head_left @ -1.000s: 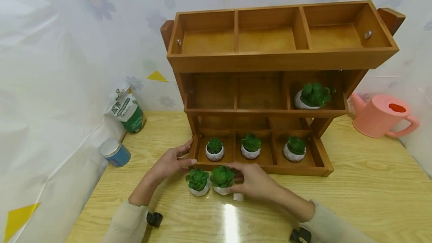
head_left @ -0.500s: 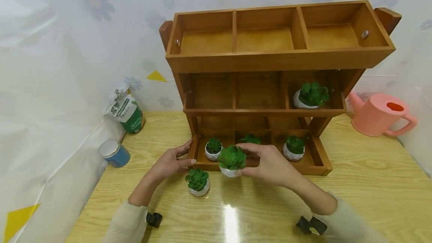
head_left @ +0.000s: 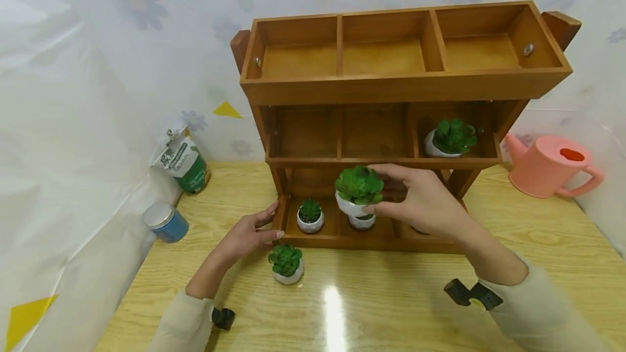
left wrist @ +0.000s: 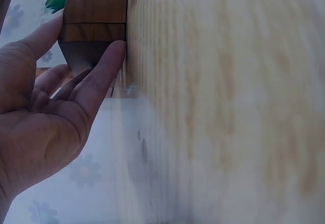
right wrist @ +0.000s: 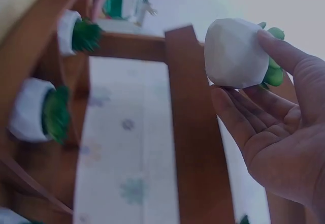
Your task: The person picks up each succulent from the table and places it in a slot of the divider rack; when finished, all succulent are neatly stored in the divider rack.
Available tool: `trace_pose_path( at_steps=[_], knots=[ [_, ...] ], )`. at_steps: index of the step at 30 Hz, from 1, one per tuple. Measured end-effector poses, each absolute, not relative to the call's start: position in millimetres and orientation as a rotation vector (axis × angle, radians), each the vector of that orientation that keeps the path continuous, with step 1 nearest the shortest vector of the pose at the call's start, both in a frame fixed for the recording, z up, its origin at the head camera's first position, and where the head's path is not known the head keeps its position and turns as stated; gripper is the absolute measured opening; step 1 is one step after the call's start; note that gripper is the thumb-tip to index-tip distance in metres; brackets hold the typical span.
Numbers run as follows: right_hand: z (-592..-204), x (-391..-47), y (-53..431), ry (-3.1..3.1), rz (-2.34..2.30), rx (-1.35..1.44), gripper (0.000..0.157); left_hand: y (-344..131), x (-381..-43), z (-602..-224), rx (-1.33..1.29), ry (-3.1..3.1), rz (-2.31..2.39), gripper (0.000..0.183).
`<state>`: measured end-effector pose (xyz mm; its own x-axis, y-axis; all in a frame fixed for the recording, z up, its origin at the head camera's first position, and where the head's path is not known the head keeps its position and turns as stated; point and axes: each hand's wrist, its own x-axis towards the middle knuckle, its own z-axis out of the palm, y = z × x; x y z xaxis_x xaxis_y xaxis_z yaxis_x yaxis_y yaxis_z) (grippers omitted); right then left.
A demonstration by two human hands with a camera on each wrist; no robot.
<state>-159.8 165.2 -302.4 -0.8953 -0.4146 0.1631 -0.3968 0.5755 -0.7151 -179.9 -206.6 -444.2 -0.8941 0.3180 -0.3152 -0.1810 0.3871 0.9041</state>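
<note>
My right hand (head_left: 430,200) pinches the white faceted pot of a leafy potted succulent (head_left: 359,184). It holds the plant in the air before the lower part of the wooden shelf (head_left: 406,87), overlapping a smaller potted succulent (head_left: 362,222) in the bottom middle compartment. In the right wrist view, the thumb and fingers (right wrist: 231,109) lie on opposite sides of the raised pot (right wrist: 236,54). My left hand (head_left: 249,235) grips the left end of the bottom tier, also seen in the left wrist view as a wooden end (left wrist: 94,31) between thumb and fingers.
Another potted succulent (head_left: 287,263) stands on the table before the shelf. More sit in the bottom left compartment (head_left: 310,216) and the middle tier's right one (head_left: 452,137). A pink watering can (head_left: 550,167) is at right; a blue jar (head_left: 166,221) and a green-white bag (head_left: 186,162) at left.
My right hand has lifted the succulent off the table, from beside the other one, and carried it up and rightward toward the shelf. The left hand has stayed on the shelf's end.
</note>
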Motion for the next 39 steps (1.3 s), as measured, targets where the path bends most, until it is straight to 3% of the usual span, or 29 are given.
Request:
trace_pose_path(
  at_steps=[16,26,39],
  knots=[
    [-253.7,-202.4,188.1,2.977,-1.193,-0.537,0.068,-209.0,-180.6,-447.0,0.156,2.193,1.524,0.078],
    [-259.9,-223.4,174.0,3.106,-0.910,-0.554,0.075,-207.6,-180.8,-447.2,0.118,2.204,1.528,0.079],
    [-265.9,-226.0,163.3,3.140,-0.731,-0.610,0.069,-206.7,-182.3,-449.2,0.083,2.195,1.536,0.079]
  ],
)
